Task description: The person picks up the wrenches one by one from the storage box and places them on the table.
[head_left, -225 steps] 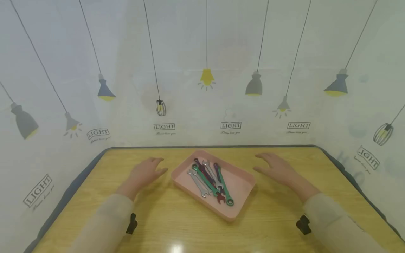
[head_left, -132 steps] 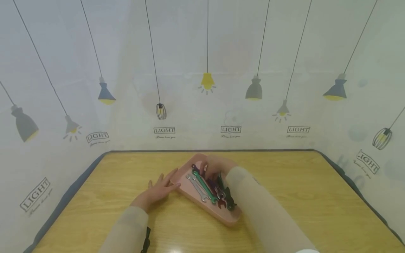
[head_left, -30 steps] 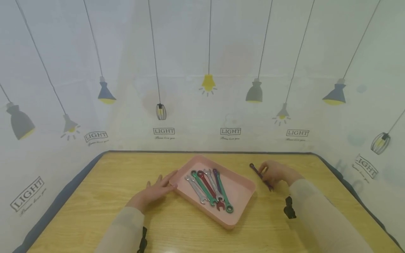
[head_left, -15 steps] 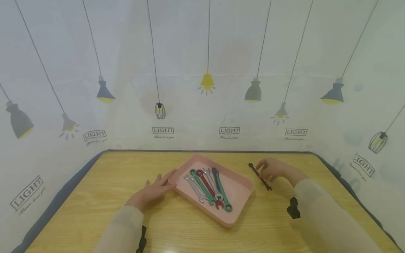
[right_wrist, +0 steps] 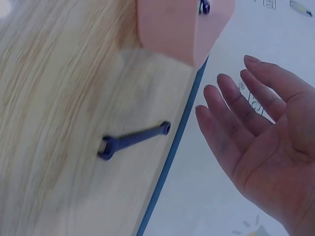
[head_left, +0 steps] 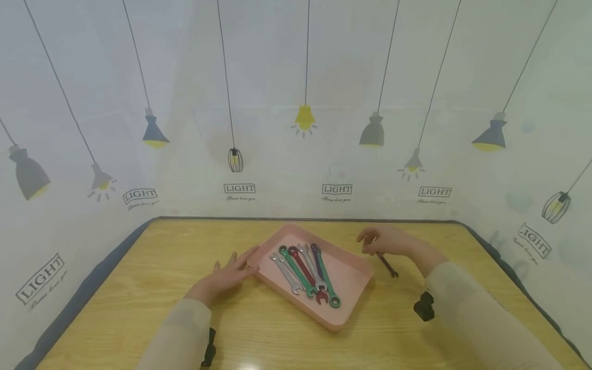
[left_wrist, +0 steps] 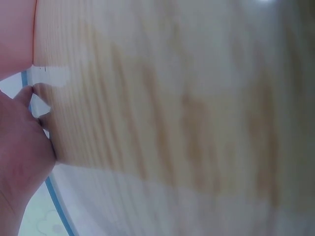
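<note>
Okay, dark wrench lies flat on the worktop, right of the pink tray, below and clear of the right hand's loosely spread fingers. Left hand: fingers splayed, touching the tray's left corner; other wrenches sit inside it.

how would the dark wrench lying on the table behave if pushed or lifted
The dark wrench looks metal, so it is probably stiff and fairly heavy for its size. Lying flat, it would likely slide rather than roll. The table reflects light, so a push may move it easily.
</note>
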Demonstrator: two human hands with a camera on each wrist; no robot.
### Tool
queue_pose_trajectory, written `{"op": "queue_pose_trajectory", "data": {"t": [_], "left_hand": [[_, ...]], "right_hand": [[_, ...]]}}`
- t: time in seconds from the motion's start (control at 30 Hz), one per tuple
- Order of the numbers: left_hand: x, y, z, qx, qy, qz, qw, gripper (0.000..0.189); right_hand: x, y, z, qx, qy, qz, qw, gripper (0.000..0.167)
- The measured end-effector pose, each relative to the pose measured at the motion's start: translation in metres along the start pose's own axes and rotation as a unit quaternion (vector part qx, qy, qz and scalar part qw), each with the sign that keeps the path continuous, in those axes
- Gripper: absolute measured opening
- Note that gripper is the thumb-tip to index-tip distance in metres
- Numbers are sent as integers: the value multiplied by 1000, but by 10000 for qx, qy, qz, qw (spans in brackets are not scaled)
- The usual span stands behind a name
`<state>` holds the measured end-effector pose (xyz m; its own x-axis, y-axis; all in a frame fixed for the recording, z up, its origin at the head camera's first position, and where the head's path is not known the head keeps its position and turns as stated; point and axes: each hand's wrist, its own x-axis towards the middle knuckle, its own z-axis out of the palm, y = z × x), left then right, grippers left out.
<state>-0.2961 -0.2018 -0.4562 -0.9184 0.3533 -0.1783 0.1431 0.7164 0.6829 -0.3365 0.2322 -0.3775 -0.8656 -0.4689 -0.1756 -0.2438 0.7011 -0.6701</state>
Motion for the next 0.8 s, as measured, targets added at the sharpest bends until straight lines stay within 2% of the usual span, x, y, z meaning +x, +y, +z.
{"op": "queue_pose_trajectory", "data": {"t": [0.17,0.33,0.5,0.8], "left_hand": [[-1,0,0,53,31,-26,10000,68],[-2,1,0,46,33,-57,10000,68],[-2,3,0,55,35,-16,10000,67],[0,1,3,112,126,-27,9999,68]], "right_hand": [[7,-18,9,56,-85,-118,9999,35],[15,-35,21,-120,-99,-135,9998,32],[22,-54,34,-214,-287,-233,9991,29],[34,-71,57,162,-534,-253,9981,37]]}}
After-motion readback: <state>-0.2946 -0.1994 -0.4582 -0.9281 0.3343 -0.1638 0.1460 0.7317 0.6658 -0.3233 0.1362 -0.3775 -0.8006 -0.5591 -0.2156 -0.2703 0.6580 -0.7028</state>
